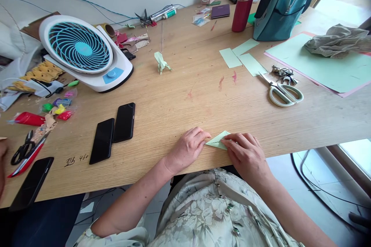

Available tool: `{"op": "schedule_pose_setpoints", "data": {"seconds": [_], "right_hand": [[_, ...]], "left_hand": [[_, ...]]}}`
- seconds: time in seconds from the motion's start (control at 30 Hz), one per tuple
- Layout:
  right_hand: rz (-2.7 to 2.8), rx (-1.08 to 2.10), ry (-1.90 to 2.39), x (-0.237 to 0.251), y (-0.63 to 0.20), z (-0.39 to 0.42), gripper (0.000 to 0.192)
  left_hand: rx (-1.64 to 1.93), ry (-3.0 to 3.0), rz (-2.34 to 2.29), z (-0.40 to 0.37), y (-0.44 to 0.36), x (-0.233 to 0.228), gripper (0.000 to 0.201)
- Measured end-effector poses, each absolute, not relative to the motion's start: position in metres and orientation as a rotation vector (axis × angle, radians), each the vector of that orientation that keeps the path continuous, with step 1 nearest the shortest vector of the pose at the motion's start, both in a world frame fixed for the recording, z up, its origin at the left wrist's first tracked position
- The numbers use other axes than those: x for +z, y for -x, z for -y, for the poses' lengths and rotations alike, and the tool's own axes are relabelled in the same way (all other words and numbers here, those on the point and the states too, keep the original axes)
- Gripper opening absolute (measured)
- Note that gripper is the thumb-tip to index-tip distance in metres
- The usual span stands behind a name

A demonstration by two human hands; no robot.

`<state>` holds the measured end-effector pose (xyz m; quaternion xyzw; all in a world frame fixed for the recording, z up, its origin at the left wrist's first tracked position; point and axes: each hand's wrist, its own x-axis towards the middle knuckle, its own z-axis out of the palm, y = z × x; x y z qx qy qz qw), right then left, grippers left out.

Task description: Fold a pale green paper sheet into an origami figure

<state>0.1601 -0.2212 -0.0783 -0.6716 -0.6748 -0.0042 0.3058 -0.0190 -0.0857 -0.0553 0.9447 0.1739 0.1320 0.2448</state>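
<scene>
A small folded piece of pale green paper [218, 140] lies flat on the wooden table [179, 96] near its front edge. My left hand [188, 148] presses its fingertips on the paper's left corner. My right hand [246, 153] lies over the paper's right part, fingers pressing it down. A finished green folded paper figure [161, 63] stands farther back in the middle of the table.
White-handled scissors [282, 92] and keys lie right, beside green paper strips [242, 57] and large green sheets [319, 65]. A white-and-blue fan [84, 52], two dark phones [114, 131], a third phone [30, 183], a red bottle [242, 9] and a teal bag [282, 4] stand around.
</scene>
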Motion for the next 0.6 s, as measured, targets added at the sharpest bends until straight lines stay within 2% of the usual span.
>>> {"op": "schedule_pose_setpoints", "data": {"seconds": [0.3, 0.6], "right_hand": [[1.796, -0.007, 1.775, -0.079, -0.164, 0.22, 0.018], [1.838, -0.004, 1.765, -0.077, -0.168, 0.218, 0.019]], "left_hand": [[0.274, -3.042, -0.189, 0.09, 0.049, -0.057, 0.044], [0.131, -3.137, -0.267, 0.099, 0.05, -0.049, 0.044]]}}
